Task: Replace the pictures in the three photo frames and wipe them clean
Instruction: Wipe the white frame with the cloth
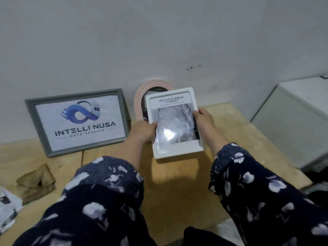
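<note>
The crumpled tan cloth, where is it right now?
In the head view, the crumpled tan cloth lies on the wooden table at lower left, just below the grey rectangular photo frame.

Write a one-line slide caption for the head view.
Both hands, left and right, hold a white rectangular photo frame above the wooden table.

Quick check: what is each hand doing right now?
Left hand: grips the left edge of the white photo frame.
Right hand: grips its right edge.
</note>
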### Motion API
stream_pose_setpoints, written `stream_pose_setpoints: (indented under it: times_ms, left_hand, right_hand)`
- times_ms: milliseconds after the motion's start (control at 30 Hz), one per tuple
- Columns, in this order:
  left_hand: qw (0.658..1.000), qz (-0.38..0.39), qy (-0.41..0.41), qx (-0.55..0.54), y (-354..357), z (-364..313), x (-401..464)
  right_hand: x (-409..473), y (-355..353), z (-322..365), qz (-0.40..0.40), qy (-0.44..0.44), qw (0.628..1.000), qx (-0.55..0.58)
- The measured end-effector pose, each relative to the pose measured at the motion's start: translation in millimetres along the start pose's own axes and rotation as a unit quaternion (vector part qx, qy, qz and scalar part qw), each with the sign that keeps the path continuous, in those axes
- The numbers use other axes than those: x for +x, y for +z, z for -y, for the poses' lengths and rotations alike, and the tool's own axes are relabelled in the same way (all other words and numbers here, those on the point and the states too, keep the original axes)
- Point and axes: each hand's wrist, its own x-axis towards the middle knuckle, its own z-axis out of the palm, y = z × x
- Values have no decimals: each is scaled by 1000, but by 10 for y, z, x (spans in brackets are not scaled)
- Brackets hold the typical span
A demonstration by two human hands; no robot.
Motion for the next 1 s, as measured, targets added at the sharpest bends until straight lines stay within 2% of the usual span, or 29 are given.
stream_pose_setpoints:
  times_ms: [33,133,300,400,567,800,1000]
  left_hand:
    - [1000,27,-3,-7,106,-165,52]
    - [983,111,-36,-144,432,-617,179]
    - [942,172,-8,-289,980,-1110,402]
    - [922,151,-14,-356,1271,-1276,604]
    - [909,111,-31,-401,1557,-1384,897]
    - [918,63,-16,-392,1772,-1500,1047]
    - [928,55,-18,-369,1931,-1206,1063]
  right_hand:
    - [89,-166,21,-12,-9,1000,-1]
    - [376,-656,71,-48,-27,998,38]
    - [811,-1265,68,-61,-35,992,104]
    - [1060,-1464,-24,-55,-36,993,101]
    - [1380,-1568,-163,-26,-31,992,116]
    - [1708,-1584,-297,14,-3,996,83]
    - [1643,-1548,-615,24,10,996,82]
